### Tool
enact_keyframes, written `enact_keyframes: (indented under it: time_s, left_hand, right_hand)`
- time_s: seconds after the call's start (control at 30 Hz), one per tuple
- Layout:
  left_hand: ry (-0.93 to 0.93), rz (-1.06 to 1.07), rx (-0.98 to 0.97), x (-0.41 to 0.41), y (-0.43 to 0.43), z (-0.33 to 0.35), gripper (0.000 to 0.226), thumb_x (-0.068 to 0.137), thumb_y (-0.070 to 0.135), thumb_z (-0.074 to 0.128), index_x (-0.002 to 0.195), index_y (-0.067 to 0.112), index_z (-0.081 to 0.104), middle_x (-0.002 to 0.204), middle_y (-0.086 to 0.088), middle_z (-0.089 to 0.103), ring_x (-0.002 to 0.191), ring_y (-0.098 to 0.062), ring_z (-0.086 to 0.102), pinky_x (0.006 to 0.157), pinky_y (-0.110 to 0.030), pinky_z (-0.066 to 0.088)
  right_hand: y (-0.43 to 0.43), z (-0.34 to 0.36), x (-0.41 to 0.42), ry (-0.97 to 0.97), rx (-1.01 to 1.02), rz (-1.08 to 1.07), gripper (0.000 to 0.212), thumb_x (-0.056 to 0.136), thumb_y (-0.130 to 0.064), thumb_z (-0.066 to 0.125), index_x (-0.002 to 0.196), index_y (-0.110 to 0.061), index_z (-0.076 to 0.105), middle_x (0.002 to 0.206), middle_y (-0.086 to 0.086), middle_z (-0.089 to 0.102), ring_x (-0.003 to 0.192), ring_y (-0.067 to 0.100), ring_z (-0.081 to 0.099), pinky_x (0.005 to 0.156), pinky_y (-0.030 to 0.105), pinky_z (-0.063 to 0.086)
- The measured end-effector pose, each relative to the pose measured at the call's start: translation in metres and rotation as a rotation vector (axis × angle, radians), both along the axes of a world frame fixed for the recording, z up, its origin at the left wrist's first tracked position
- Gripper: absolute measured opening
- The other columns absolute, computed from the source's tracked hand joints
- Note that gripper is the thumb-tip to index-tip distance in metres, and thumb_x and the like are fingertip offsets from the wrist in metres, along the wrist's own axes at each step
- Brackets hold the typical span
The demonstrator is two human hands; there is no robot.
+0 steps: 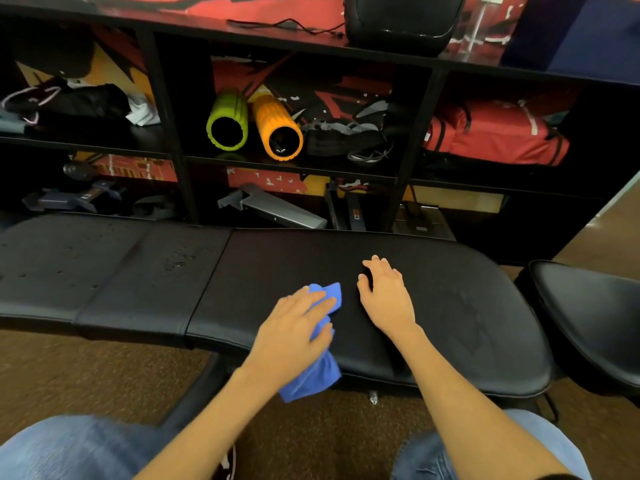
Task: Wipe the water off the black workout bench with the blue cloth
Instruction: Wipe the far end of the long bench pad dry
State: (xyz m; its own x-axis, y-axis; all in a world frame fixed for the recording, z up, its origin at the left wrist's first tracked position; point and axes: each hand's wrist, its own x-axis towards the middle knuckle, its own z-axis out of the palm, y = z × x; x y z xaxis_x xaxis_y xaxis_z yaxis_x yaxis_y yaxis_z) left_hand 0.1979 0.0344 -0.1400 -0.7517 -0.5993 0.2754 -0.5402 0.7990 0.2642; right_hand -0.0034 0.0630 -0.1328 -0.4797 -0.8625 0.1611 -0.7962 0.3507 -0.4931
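The black workout bench (450, 289) runs across the view in three padded sections. Water drops (176, 263) glisten on the middle and left sections. My left hand (294, 327) presses the blue cloth (311, 375) onto the right section near its front edge; part of the cloth hangs over the edge, and a corner pokes out past my fingertips. My right hand (386, 296) rests flat on the same section just to the right of the cloth, fingers spread, holding nothing.
Behind the bench stands a black shelf unit (166, 109) holding a green foam roller (228, 121), an orange foam roller (278, 128), a red bag (498, 133) and gear. A black stool seat (595, 317) sits at the right. My knees in jeans are below.
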Motion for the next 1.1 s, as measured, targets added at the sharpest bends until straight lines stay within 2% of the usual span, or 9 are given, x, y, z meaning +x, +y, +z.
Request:
enact_keyframes:
  time_s: [0.13,0.2,0.33,0.5,0.6,0.7,0.87,1.0,1.1]
  left_hand:
    - [-0.117,0.163,0.033,0.012,-0.046,0.005,0.067,0.083,0.058,0.03,0.134,0.02,0.051,0.141,0.001,0.047,0.136,-0.021,0.036,0.111,-0.048,0.022]
    - [-0.171,0.297,0.042,-0.001,-0.066,0.008,0.062,0.09,0.054,0.035,0.138,0.017,0.044,0.145,-0.003,0.04,0.14,-0.026,0.026,0.113,-0.05,0.014]
    - [-0.193,0.447,0.056,-0.043,-0.058,0.013,0.059,0.09,0.048,0.037,0.128,0.004,0.051,0.13,-0.012,0.051,0.128,-0.039,0.034,0.104,-0.048,0.03]
    - [-0.069,0.144,0.005,-0.04,-0.01,0.004,0.057,0.087,0.047,0.035,0.118,0.009,0.065,0.121,-0.01,0.063,0.119,-0.034,0.054,0.098,-0.044,0.044]
    - [0.035,-0.003,-0.023,-0.007,-0.001,-0.008,0.051,0.092,0.044,0.038,0.126,0.012,0.06,0.131,-0.004,0.057,0.13,-0.026,0.045,0.109,-0.038,0.036]
    - [0.074,-0.017,-0.048,0.03,-0.009,-0.012,0.05,0.094,0.043,0.037,0.13,0.015,0.056,0.137,-0.002,0.052,0.135,-0.022,0.035,0.111,-0.032,0.02]
    - [-0.069,0.166,0.013,0.067,-0.067,-0.004,0.067,0.088,0.052,0.022,0.137,0.014,0.05,0.143,-0.005,0.045,0.139,-0.029,0.032,0.109,-0.048,0.027]
    - [-0.134,0.332,0.1,0.066,-0.1,0.004,0.058,0.096,0.045,0.032,0.142,0.01,0.039,0.15,-0.009,0.032,0.142,-0.029,0.021,0.112,-0.044,0.019]
    - [-0.029,0.32,0.123,0.064,-0.089,0.009,0.073,0.085,0.052,0.018,0.135,0.006,0.047,0.142,-0.011,0.042,0.13,-0.028,0.039,0.104,-0.039,0.031]
  right_hand:
    - [0.0,0.001,0.0,0.014,-0.007,-0.015,0.04,0.097,-0.029,0.042,0.136,-0.016,0.045,0.144,0.003,0.04,0.133,0.028,0.035,0.101,0.038,0.04]
    - [0.0,0.001,-0.001,0.024,-0.013,-0.024,0.04,0.097,-0.03,0.042,0.134,-0.016,0.045,0.142,0.002,0.041,0.131,0.028,0.037,0.098,0.038,0.042]
    - [0.003,0.0,0.0,0.003,0.001,-0.034,0.04,0.097,-0.03,0.043,0.135,-0.017,0.044,0.143,0.003,0.04,0.133,0.026,0.034,0.097,0.036,0.042]
    - [0.001,0.0,-0.001,0.006,-0.008,-0.025,0.04,0.096,-0.028,0.043,0.134,-0.015,0.045,0.142,0.005,0.042,0.133,0.028,0.034,0.101,0.037,0.038]
    - [0.001,0.0,-0.002,0.002,-0.009,-0.029,0.04,0.097,-0.029,0.044,0.134,-0.016,0.045,0.142,0.005,0.042,0.133,0.028,0.035,0.1,0.037,0.04]
    - [0.002,0.0,-0.004,-0.006,0.016,-0.026,0.041,0.097,-0.031,0.042,0.137,-0.018,0.043,0.146,0.002,0.038,0.138,0.027,0.029,0.102,0.038,0.039]
    - [0.0,0.001,-0.001,-0.003,0.026,-0.015,0.041,0.098,-0.03,0.041,0.137,-0.017,0.043,0.149,0.004,0.035,0.14,0.027,0.026,0.111,0.04,0.03]
    - [0.003,0.003,0.002,-0.031,0.053,-0.028,0.041,0.098,-0.031,0.04,0.138,-0.019,0.042,0.15,0.002,0.034,0.14,0.029,0.025,0.108,0.042,0.033]
    - [0.004,0.006,0.002,-0.032,0.052,-0.027,0.042,0.098,-0.031,0.041,0.138,-0.019,0.042,0.15,0.003,0.034,0.14,0.029,0.027,0.108,0.042,0.033]
